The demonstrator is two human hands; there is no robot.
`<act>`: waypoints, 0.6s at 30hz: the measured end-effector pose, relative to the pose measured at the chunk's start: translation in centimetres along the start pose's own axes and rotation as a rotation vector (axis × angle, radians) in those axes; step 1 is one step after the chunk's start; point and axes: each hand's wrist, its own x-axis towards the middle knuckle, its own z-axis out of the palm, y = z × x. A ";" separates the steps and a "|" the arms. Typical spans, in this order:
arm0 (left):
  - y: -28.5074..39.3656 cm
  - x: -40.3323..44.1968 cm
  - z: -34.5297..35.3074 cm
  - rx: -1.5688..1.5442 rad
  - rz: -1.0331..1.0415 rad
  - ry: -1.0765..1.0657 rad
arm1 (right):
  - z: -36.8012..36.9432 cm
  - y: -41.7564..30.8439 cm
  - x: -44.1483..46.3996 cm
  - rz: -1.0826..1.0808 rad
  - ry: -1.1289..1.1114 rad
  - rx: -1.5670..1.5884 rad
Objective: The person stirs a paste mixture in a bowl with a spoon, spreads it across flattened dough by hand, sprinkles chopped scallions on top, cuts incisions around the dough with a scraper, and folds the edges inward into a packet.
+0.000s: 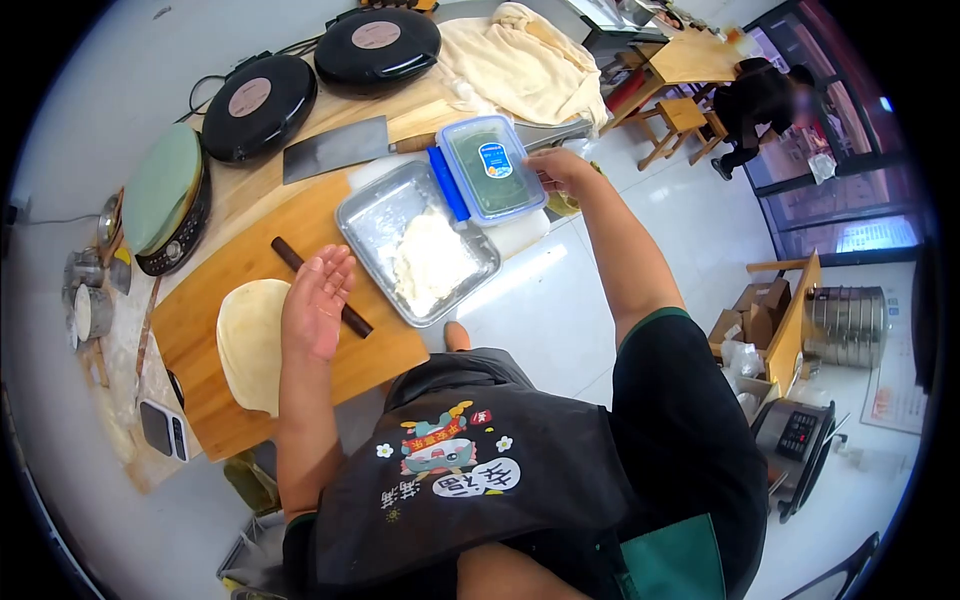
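My left hand (320,300) is open, palm up, with nothing in it. It hovers over the wooden board (205,325), between a stack of flat round dough sheets (245,340) and a dark rolling pin (353,320), and hides part of both. My right hand (560,170) has its fingers on the right edge of a clear plastic food box (490,190) with a blue rim, a label and a greenish inside. A blue clasp (449,185) sticks out at its left side. Beside it, a rectangular metal tray (370,215) holds white flour or dough (432,262).
A broad cleaver (335,150) lies behind the tray. Two black round electric griddles (258,105) and a green-lidded one (160,190) line the wall side. A cream cloth (520,60) is at the back. A digital scale (163,430) stands left. Another person (755,105) bends near the doors.
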 end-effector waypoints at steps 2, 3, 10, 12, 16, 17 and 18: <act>-1.1 0.5 0.8 -0.055 -0.020 -0.046 | -0.9 -0.3 0.3 0.011 -0.086 0.015; -1.7 1.0 0.7 -0.064 -0.024 -0.058 | -1.2 -0.6 0.0 0.014 -0.128 0.022; -3.4 1.2 1.1 -0.100 -0.057 0.005 | -1.5 -1.0 0.4 0.053 -0.184 -0.014; -3.5 1.1 1.0 -0.099 -0.053 0.008 | -1.3 -1.9 -0.5 0.043 -0.146 -0.075; -3.5 0.6 1.0 -0.120 -0.051 0.027 | -1.8 -1.5 0.4 0.000 -0.183 -0.126; -3.5 0.4 0.8 -0.125 -0.049 0.023 | -1.6 -2.0 -0.2 -0.002 -0.171 -0.128; -3.6 0.3 0.7 -0.131 -0.045 0.022 | -1.4 -2.2 -0.4 -0.005 -0.162 -0.133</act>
